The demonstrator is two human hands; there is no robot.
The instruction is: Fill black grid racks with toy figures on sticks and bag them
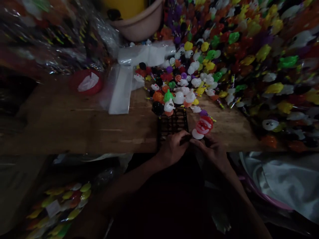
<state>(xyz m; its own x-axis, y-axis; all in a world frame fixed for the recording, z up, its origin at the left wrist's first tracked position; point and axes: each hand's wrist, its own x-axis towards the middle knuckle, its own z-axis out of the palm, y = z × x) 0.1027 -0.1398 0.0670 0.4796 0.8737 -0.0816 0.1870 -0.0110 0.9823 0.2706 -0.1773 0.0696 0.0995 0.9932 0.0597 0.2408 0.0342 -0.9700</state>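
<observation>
One red-and-white Santa toy (204, 125) between left grip (171, 148) and right grip (216, 152), both at near edge of wooden table (62, 122). Light poor. Right grip: clamped on low part of toy, red head just above fingertips, white rounded part at lower left. Left grip: fingers drawn in toward thumb, tips just beside white part; too dark, cannot tell whether closed on anything.

Just ahead of left grip: black grid (175, 124). Directly beyond both grips: cluster of small toys (178, 98), white, green, orange, yellow, purple, black. Ahead and right of right grip: far larger heap of toys (264, 53). Ahead and left of left grip: clear plastic bags (121, 93), lying flat; farther left, red bowl (97, 87), white piece inside. Well beyond left grip: pink basin (139, 30).

Off left of left grip, below tabletop: bagged toys (66, 202), many yellow. Right of right grip, also lower: silvery sheet (289, 179) at pink tub (264, 198).
</observation>
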